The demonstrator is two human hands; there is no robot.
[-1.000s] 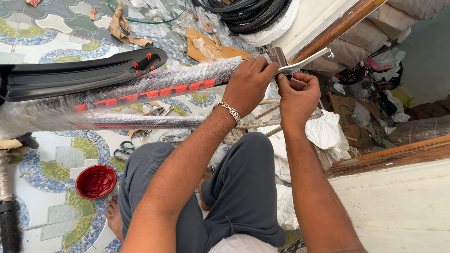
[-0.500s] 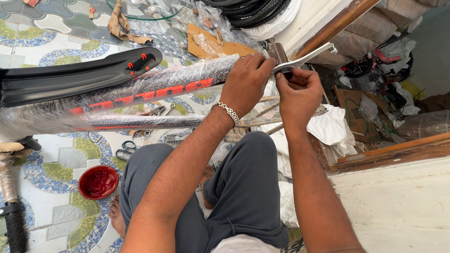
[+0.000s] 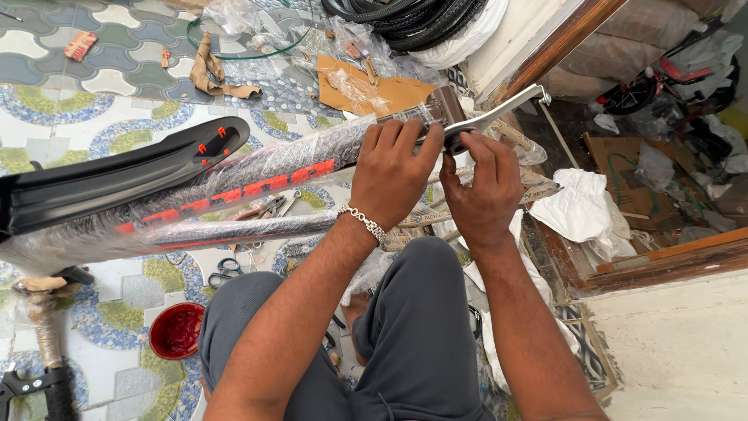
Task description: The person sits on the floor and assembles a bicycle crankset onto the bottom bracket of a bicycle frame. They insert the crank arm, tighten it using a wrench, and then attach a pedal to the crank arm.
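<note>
Basically, the wrapped bike frame (image 3: 234, 183) is gripped at its end across the lap by the closed left hand (image 3: 393, 171) — while the silver crank arm (image 3: 499, 113) is pinched in the right hand (image 3: 483, 187) — best kept square and steadied.

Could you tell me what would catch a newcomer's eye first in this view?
At centre, the left hand grips the end of a plastic-wrapped bike frame with red markings, while the right hand holds a silver crank arm against it. A black mudguard lies along the frame at left, over the patterned tile floor. A red bowl sits at lower left, and black tyres lie at the top.
</note>
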